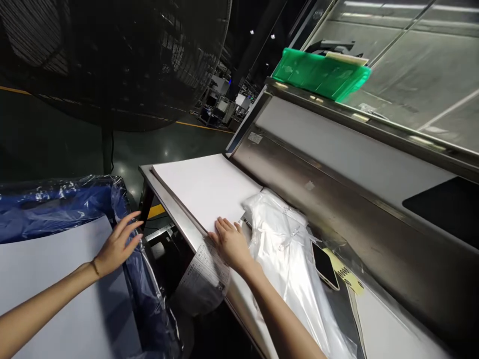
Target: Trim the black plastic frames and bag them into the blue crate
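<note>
While the right hand (232,244) rests at the edge of the white sheets (209,184), which lie on the table (179,214) beside clear plastic bags (279,239), its fingers slightly apart, the left hand (112,250) is over the blue container (92,199), fingers wide

Behind a large dark fan (123,60), a yellow line (204,126) crosses the glossy floor (177,145) (small lights (273,36) glow beyond).

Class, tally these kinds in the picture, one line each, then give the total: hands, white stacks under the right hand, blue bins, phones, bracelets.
Left hand and right hand: 2
White stack: 1
Blue bin: 1
Phone: 1
Bracelet: 1
Total: 6
</note>
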`<state>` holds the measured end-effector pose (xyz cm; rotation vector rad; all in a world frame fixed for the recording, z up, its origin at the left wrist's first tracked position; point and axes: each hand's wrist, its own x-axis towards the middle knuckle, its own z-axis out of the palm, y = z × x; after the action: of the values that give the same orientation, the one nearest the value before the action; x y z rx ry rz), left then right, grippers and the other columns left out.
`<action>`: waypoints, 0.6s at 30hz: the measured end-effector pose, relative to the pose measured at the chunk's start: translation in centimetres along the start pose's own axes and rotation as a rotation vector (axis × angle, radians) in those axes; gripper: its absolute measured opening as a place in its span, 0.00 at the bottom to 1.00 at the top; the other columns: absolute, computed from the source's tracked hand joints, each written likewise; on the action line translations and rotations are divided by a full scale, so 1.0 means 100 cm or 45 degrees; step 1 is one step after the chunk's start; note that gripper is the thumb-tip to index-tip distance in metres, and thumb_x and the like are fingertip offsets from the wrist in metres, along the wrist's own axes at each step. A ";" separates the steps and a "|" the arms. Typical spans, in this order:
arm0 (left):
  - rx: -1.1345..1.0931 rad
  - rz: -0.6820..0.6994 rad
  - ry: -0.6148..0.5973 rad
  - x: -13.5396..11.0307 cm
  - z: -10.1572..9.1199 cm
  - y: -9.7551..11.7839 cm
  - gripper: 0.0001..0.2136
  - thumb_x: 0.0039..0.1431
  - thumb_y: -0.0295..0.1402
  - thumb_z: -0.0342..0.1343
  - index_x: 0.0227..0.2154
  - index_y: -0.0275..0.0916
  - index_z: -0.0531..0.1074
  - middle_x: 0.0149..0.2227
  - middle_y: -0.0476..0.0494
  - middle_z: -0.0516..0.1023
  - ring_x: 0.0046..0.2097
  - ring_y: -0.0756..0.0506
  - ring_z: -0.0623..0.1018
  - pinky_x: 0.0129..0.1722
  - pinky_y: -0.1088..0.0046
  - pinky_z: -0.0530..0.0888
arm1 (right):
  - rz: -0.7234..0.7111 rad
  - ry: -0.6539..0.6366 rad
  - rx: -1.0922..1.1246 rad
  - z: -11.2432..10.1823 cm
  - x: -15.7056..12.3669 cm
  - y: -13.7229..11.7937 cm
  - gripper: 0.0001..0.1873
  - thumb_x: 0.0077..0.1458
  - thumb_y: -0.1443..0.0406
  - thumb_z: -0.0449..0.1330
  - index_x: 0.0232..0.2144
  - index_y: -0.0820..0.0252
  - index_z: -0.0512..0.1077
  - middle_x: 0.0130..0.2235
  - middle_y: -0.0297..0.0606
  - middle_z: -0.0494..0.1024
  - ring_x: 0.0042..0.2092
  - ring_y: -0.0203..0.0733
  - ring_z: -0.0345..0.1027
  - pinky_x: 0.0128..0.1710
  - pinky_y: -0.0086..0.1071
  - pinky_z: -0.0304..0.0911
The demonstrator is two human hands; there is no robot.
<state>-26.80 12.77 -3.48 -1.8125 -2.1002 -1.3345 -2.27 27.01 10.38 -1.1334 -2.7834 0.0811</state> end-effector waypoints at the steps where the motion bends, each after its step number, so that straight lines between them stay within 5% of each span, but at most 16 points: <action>1: -0.046 0.111 -0.032 0.019 -0.004 0.024 0.12 0.58 0.32 0.44 0.45 0.35 0.60 0.55 0.38 0.57 0.56 0.42 0.60 0.53 0.57 0.61 | -0.004 -0.031 0.004 -0.003 0.003 0.000 0.14 0.55 0.61 0.52 0.42 0.63 0.66 0.48 0.41 0.67 0.50 0.45 0.59 0.49 0.49 0.53; 5: -0.144 0.382 -0.187 0.084 -0.002 0.097 0.14 0.57 0.34 0.48 0.45 0.36 0.63 0.54 0.39 0.60 0.56 0.40 0.59 0.52 0.54 0.61 | 0.056 -0.172 0.078 -0.032 0.020 0.001 0.12 0.56 0.60 0.51 0.38 0.63 0.67 0.38 0.37 0.71 0.37 0.37 0.67 0.38 0.38 0.63; 8: -0.167 0.442 -0.311 0.121 0.012 0.123 0.17 0.54 0.36 0.51 0.47 0.37 0.62 0.55 0.39 0.59 0.57 0.38 0.58 0.53 0.50 0.57 | 0.131 -0.249 0.163 -0.048 0.035 0.007 0.13 0.56 0.60 0.51 0.36 0.65 0.67 0.35 0.35 0.71 0.33 0.35 0.67 0.32 0.33 0.65; 13: -0.238 0.414 -0.703 0.160 0.027 0.128 0.13 0.55 0.35 0.51 0.42 0.35 0.67 0.44 0.42 0.71 0.45 0.44 0.71 0.45 0.57 0.68 | 0.241 -0.355 0.329 -0.048 0.043 0.013 0.13 0.54 0.60 0.53 0.37 0.65 0.67 0.36 0.35 0.71 0.33 0.36 0.67 0.30 0.31 0.65; 18: -0.359 0.433 -1.025 0.169 0.027 0.119 0.11 0.55 0.35 0.51 0.38 0.35 0.69 0.37 0.45 0.74 0.38 0.47 0.74 0.39 0.63 0.71 | 0.260 -0.441 0.480 -0.042 0.049 0.022 0.12 0.54 0.61 0.54 0.37 0.65 0.67 0.37 0.35 0.71 0.33 0.36 0.67 0.30 0.31 0.65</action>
<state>-20.85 26.75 10.74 -3.0472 -1.7564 -0.9283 -3.62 32.00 14.83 -1.3991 -2.7383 0.8589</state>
